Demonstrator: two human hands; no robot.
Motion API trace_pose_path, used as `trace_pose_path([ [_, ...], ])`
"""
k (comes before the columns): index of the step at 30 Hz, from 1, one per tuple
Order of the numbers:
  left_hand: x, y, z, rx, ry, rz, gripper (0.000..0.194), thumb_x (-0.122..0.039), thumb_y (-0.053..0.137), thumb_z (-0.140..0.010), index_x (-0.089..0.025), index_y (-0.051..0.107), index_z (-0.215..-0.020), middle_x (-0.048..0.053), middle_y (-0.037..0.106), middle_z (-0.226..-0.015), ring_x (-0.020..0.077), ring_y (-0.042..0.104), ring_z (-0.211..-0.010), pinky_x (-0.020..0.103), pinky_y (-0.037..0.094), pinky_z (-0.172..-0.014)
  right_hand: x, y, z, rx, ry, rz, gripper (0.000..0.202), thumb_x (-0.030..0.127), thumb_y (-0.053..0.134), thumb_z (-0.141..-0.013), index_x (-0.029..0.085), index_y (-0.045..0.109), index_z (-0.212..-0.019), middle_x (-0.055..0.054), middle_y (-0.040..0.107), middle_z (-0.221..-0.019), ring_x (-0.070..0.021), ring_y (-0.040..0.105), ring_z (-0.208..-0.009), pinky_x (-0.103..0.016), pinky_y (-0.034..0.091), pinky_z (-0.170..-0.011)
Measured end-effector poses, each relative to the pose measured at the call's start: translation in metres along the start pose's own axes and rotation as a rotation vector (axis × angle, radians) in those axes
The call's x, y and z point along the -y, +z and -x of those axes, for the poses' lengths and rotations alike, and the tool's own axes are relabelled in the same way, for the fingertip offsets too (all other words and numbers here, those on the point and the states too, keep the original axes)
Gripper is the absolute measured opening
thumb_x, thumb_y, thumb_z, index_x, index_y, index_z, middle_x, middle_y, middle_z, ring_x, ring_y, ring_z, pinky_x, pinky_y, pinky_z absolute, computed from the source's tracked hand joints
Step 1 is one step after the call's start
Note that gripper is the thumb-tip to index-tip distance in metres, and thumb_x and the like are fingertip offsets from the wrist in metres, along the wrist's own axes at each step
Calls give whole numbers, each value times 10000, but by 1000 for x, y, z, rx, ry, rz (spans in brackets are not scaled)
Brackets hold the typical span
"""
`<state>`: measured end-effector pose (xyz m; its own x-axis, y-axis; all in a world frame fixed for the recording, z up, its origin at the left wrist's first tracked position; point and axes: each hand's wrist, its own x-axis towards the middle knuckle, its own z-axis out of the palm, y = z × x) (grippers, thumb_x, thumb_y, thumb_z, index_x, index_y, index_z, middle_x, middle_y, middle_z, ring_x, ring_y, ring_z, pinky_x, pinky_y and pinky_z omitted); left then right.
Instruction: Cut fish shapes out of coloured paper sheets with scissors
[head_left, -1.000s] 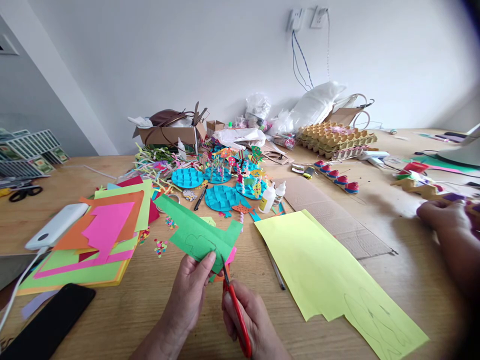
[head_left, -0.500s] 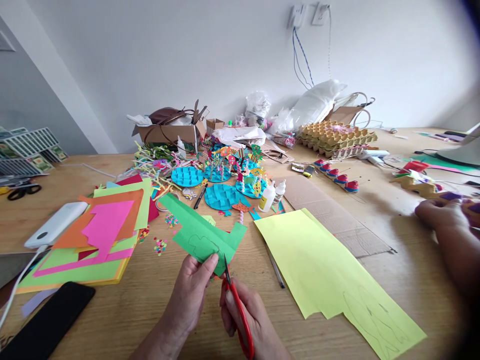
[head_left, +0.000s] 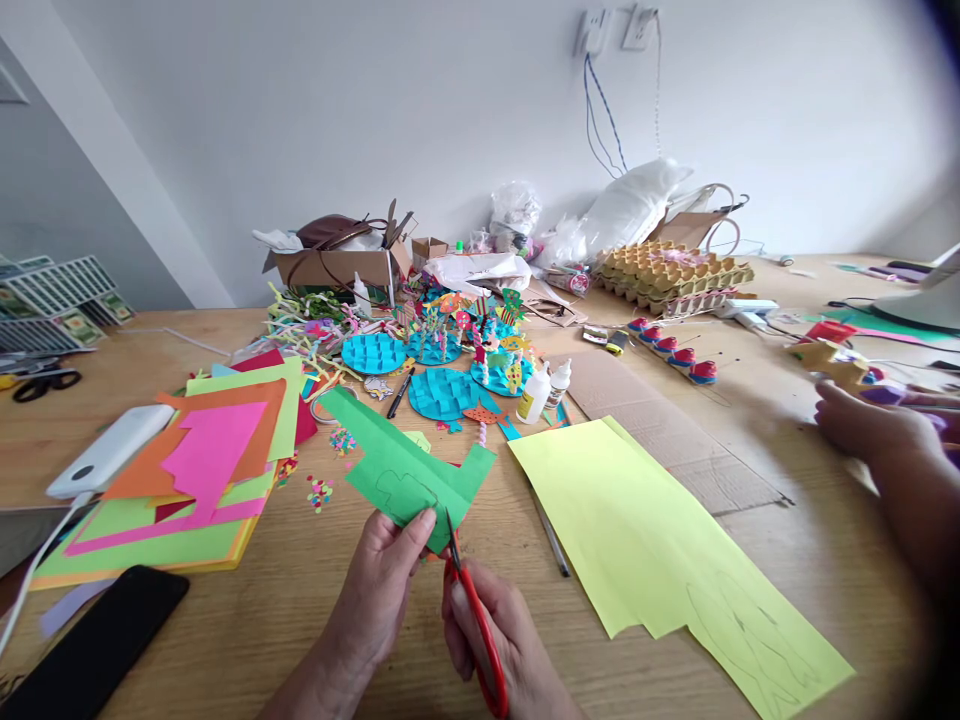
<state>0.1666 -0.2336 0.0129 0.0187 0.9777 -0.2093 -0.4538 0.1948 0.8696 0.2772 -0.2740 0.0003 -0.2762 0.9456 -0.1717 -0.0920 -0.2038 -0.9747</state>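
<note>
My left hand [head_left: 382, 575] pinches a piece of green paper [head_left: 420, 470] between thumb and fingers. A pencilled outline shows on the paper, partly under my thumb. Red-handled scissors [head_left: 480, 630] are gripped in my right hand [head_left: 502, 620], blades pointing away from me. Their tips lie at the lower right edge of the green paper, close to my left thumb. To the right rests a large yellow sheet [head_left: 630, 520] with pencil-drawn shapes near its lower corner.
Coloured paper sheets [head_left: 217, 450] and a black phone [head_left: 97, 640] lie left. Blue paper bases [head_left: 442, 395] with fish cutouts and glue bottles [head_left: 534, 397] stand ahead. Cardboard [head_left: 652, 430] lies behind the yellow sheet. At right, another person's hand [head_left: 877, 430] touches a painted egg-carton strip.
The other person's hand at the right has shifted slightly left, and the egg-carton strip has turned. My own hands, the scissors and the green paper are almost still.
</note>
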Motion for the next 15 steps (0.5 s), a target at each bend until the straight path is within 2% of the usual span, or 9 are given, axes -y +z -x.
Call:
trace_pose_path([
  [8, 0, -3, 1, 28, 6, -24, 130, -259, 679, -675, -177, 649, -771, -15, 667, -687, 144, 566, -656, 250, 446, -634, -3, -1, 1, 13, -5, 27, 484, 652, 352, -790, 196, 385, -632, 68, 369, -437, -68, 314, -388, -185, 262, -383],
  [15, -1, -5, -1, 20, -2, -44, 128, -267, 684, -672, -184, 655, -765, -29, 654, -640, 133, 539, -591, 239, 420, -583, -9, -3, 1, 24, -29, 51, 468, 634, 336, -809, 203, 372, -630, 70, 360, -443, -69, 320, -384, -183, 268, -371],
])
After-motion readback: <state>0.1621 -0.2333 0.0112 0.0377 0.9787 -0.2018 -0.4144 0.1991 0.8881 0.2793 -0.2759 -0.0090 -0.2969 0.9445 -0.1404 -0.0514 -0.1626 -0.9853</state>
